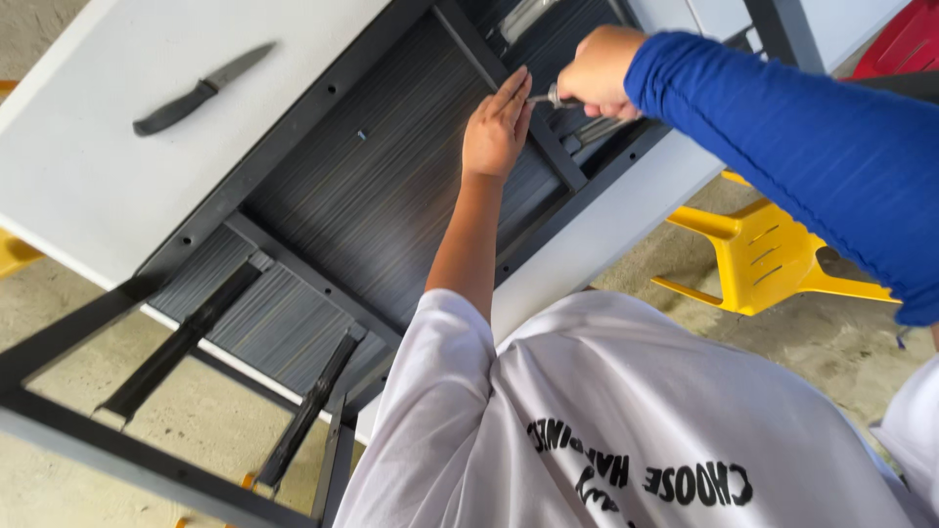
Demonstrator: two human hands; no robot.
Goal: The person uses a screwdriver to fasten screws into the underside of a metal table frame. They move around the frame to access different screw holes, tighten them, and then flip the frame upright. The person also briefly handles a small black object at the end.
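Right hand (pixel 597 70) fingers clenched on metal tool (pixel 553 98), co-worker's flat hand (pixel 497 122) on table underside (pixel 391 176)

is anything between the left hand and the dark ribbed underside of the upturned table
Nothing visible: the left hand lies open against the dark ribbed underside. A co-worker's blue-sleeved hand holds a thin metal tool just beside its fingertips, not under it.

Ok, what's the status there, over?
Right hand, blue sleeve, shut on slim silver metal tool at dark table frame. Left hand unseen. Co-worker's bare hand flat beside it.
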